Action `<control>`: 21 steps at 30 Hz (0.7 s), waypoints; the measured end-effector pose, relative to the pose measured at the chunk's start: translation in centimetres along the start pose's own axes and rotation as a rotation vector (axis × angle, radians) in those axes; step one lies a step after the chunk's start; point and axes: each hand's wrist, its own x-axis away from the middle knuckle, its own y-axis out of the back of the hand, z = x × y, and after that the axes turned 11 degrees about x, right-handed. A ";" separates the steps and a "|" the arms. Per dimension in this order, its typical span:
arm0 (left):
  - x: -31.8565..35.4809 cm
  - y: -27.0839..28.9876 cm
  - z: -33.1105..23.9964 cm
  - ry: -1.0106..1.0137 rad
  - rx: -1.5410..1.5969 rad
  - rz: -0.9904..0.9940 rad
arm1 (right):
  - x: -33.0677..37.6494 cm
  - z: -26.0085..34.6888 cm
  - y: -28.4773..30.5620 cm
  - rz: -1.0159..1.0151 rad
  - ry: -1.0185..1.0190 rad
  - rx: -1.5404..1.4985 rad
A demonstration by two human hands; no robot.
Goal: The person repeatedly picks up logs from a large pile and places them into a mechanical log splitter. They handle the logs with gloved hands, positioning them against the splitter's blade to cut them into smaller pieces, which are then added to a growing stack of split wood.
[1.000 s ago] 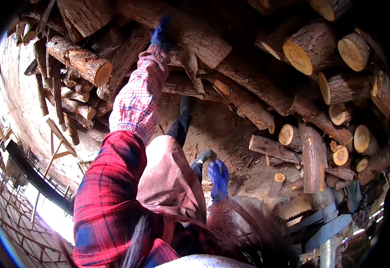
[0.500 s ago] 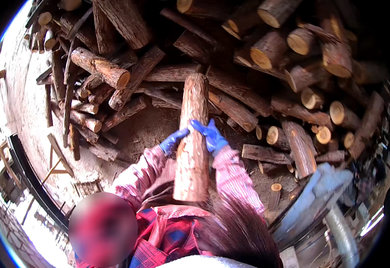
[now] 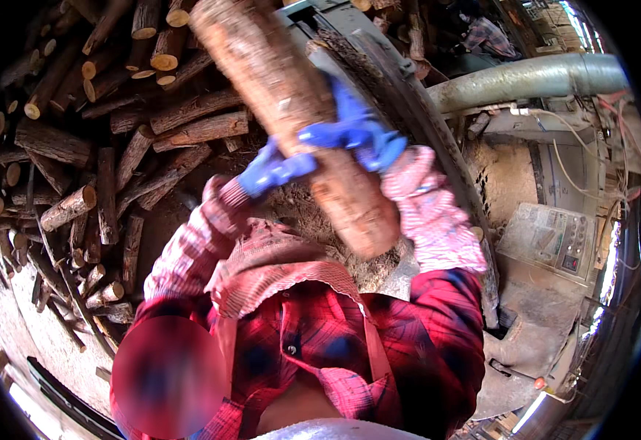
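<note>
Both my hands, in blue gloves, grip one thick, rough-barked log [image 3: 288,94]. It slants from the top centre down to its cut end just in front of my chest. My left hand [image 3: 272,169] wraps the log's left side. My right hand [image 3: 364,136] clamps its right side a little higher up. Pink checked sleeves over a red plaid shirt [image 3: 379,330] fill the lower middle of the view. The log is lifted off the ground, over a patch of sawdust and bark.
A large pile of cut logs [image 3: 107,154] covers the left and upper left. To the right stands a machine with a grey pipe [image 3: 533,77], a dark sloping belt [image 3: 416,110], cables and a control panel [image 3: 555,238]. A blurred patch sits at lower left.
The view has swung from the log pile toward the machine on the right. The log, held upright in both hands before, is now raised and slanted closer to me.
</note>
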 end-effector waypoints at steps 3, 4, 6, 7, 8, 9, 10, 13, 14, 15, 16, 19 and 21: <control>-10.8 -10.6 11.5 -0.236 -0.728 0.204 | 10.6 4.4 10.5 -0.093 -0.001 0.211; -12.7 -13.5 13.3 -0.326 -0.997 0.295 | 13.6 5.4 13.2 -0.138 -0.021 0.353; -14.2 -18.0 15.5 0.132 -1.257 0.085 | 18.9 1.9 19.1 -0.215 0.043 0.595; -14.2 -18.7 16.2 0.244 -1.284 0.035 | 21.9 -0.1 21.5 -0.249 0.058 0.768; -13.9 -17.1 16.3 0.192 -1.301 0.031 | 23.8 -3.4 22.7 -0.271 0.040 0.956; -13.6 -13.6 16.1 0.143 -1.315 0.037 | 26.1 -6.6 24.0 -0.293 0.006 1.150; -12.8 -10.8 15.3 0.086 -1.335 0.040 | 27.5 -9.3 24.4 -0.310 -0.081 1.379; -4.9 -4.9 10.8 0.013 -1.332 -0.358 | 28.2 -11.6 24.3 -0.271 -0.284 1.205; -1.2 -4.2 9.5 -0.017 -1.405 -0.564 | 28.5 -10.7 22.9 -0.260 -0.350 1.237; 2.2 -3.2 8.3 -0.013 -1.465 -0.665 | 28.9 -10.5 22.4 -0.272 -0.343 1.297; 5.1 -2.2 7.1 -0.008 -1.527 -0.773 | 28.9 -10.4 22.1 -0.291 -0.327 1.354; 9.9 0.3 4.0 -0.013 -1.546 -1.021 | 23.3 -9.0 16.6 -0.523 0.114 1.249; 12.2 2.1 1.5 -0.032 -1.452 -1.115 | 16.6 -8.8 8.1 -0.486 0.260 0.736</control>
